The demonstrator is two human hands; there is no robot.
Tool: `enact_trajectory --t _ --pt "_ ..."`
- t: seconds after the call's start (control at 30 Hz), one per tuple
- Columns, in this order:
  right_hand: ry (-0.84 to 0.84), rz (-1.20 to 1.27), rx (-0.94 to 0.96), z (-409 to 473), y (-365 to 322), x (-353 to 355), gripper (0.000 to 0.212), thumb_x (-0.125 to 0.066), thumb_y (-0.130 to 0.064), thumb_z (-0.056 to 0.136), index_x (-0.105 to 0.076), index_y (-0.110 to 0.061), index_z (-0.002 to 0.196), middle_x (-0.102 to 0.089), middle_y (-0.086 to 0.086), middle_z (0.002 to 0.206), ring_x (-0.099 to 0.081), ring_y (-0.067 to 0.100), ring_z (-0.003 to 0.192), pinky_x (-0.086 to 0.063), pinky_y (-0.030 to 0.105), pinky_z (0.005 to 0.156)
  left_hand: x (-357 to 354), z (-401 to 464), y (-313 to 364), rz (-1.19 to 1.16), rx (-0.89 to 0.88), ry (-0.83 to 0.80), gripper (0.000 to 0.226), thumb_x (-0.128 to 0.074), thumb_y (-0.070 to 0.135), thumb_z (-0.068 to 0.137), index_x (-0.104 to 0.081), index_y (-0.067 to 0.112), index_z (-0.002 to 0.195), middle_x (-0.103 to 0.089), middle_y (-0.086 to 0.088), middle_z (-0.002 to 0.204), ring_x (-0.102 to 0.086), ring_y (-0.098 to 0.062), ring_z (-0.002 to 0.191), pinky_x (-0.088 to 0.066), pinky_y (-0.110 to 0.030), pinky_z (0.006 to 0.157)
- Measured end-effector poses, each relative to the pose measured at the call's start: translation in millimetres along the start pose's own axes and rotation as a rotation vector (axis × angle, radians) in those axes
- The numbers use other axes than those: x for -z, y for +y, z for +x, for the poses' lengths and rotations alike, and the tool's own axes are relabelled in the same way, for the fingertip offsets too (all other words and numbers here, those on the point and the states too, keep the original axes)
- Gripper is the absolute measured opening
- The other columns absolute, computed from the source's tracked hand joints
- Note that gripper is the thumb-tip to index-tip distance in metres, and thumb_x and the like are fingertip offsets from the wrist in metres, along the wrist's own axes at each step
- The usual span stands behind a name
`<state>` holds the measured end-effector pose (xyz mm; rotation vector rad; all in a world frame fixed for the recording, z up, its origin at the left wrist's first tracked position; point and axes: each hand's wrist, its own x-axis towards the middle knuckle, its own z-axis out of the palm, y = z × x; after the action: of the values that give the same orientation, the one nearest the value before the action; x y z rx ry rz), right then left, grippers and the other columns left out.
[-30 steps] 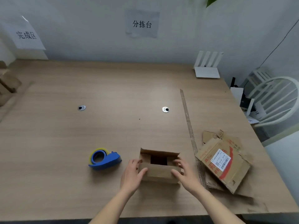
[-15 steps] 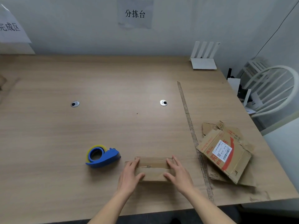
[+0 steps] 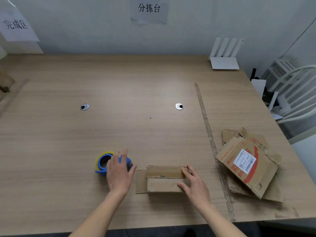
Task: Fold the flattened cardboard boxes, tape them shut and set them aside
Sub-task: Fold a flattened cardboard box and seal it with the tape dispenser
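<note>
A wide light-brown wood-grain table point(image 3: 136, 86) fills most of the frame. Two round metal cable grommets point(image 3: 84, 106) sit in its middle band. At lower centre lies a small brown cardboard box point(image 3: 162, 179) with its flaps folded shut, and just left of it a blue tape dispenser with a yellow-edged roll point(image 3: 102, 164). A stack of flattened brown cardboard boxes with a white label point(image 3: 248, 165) lies at lower right. A white router with four antennas point(image 3: 224, 63) stands at upper right.

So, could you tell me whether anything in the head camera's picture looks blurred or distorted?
Head view: the left hand over the tape dispenser is motion-blurred; the right hand on the box is sharper; the wide-angle lens bends the table's edges.
</note>
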<state>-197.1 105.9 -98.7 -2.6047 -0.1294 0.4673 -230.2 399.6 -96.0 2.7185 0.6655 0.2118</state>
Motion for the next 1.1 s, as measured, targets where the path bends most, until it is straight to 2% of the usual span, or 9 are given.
enact_trajectory --t 0.17,0.3,0.43,0.53,0.63,0.77,0.9,0.97,1.1 --pt "0.014 -0.003 0.005 1 1 -4 0.070 -0.070 -0.051 0.088 -0.041 -0.038 0.151 -0.020 -0.020 0.163 -0.034 0.010 0.146 -0.044 0.038 0.110 -9 22 -34 0.328 0.134 -0.314 0.078 -0.049 0.068 0.092 -0.018 0.038 0.157 -0.058 -0.007 0.120 -0.058 -0.023 0.110 -0.037 -0.036 0.106" --pt "0.054 -0.140 0.024 2 -3 -3 0.071 -0.071 -0.050 0.087 -0.044 -0.032 0.150 -0.040 -0.006 0.145 -0.042 0.010 0.128 -0.040 0.024 0.107 -8 22 -31 0.095 0.131 -0.368 0.056 -0.052 0.057 0.095 -0.036 0.038 0.145 -0.058 -0.005 0.108 -0.060 -0.027 0.097 -0.046 -0.036 0.077" --pt "-0.007 -0.060 0.001 5 -16 0 0.071 -0.072 -0.035 0.091 -0.040 -0.021 0.153 -0.051 -0.004 0.131 -0.051 0.009 0.114 -0.045 0.020 0.097 20 21 -12 -0.137 0.025 -0.375 0.044 -0.047 0.071 0.087 -0.045 0.048 0.125 -0.064 0.016 0.094 -0.063 -0.015 0.082 -0.047 -0.033 0.067" --pt "-0.040 -0.064 0.013 6 -19 5 0.067 -0.070 -0.030 0.093 -0.041 -0.017 0.153 -0.054 -0.001 0.139 -0.053 0.016 0.126 -0.043 0.028 0.106 47 20 23 -0.278 -0.093 -0.555 0.051 -0.047 0.082 0.075 -0.052 0.054 0.117 -0.067 0.025 0.094 -0.063 0.002 0.081 -0.051 -0.029 0.070" --pt "-0.066 0.007 0.012 2 -18 5 0.066 -0.071 -0.028 0.093 -0.043 -0.020 0.152 -0.059 -0.004 0.119 -0.056 0.013 0.110 -0.044 0.023 0.099 52 10 64 -0.238 -0.227 -0.789 0.050 -0.055 0.077 0.075 -0.060 0.048 0.115 -0.068 0.023 0.101 -0.063 -0.001 0.088 -0.053 -0.032 0.078" --pt "-0.070 0.219 -0.011 -3 -10 7 0.060 -0.068 -0.024 0.093 -0.045 -0.027 0.149 -0.058 -0.011 0.101 -0.056 0.007 0.092 -0.049 0.021 0.087 47 9 99 0.016 -0.347 -0.812 0.048 -0.056 0.070 0.080 -0.064 0.032 0.108 -0.067 0.009 0.100 -0.061 -0.013 0.087 -0.049 -0.035 0.076" --pt "-0.200 0.723 -0.094 -3 -13 20 0.031 -0.055 -0.016 0.103 -0.063 -0.031 0.129 -0.067 -0.004 0.120 -0.062 0.011 0.106 -0.052 0.022 0.091 36 6 109 0.122 -0.434 -0.806 0.046 -0.054 0.068 0.086 -0.066 0.031 0.109 -0.069 0.006 0.101 -0.062 -0.017 0.089 -0.049 -0.036 0.077" --pt "-0.301 0.786 -0.098 -4 -16 24 0.031 -0.048 -0.015 0.106 -0.063 -0.022 0.133 -0.066 -0.003 0.129 -0.060 0.010 0.118 -0.050 0.022 0.100 33 7 110 0.147 -0.480 -0.794 0.047 -0.051 0.069 0.087 -0.065 0.033 0.114 -0.070 0.008 0.104 -0.062 -0.015 0.089 -0.049 -0.035 0.077" --pt "-0.429 0.796 -0.085 -5 -16 29 0.031 -0.044 -0.017 0.108 -0.060 -0.020 0.135 -0.066 -0.002 0.127 -0.061 0.006 0.109 -0.051 0.011 0.083 33 11 108 0.136 -0.498 -0.795 0.049 -0.047 0.072 0.087 -0.063 0.038 0.118 -0.069 0.013 0.105 -0.060 -0.010 0.086 -0.045 -0.031 0.071"
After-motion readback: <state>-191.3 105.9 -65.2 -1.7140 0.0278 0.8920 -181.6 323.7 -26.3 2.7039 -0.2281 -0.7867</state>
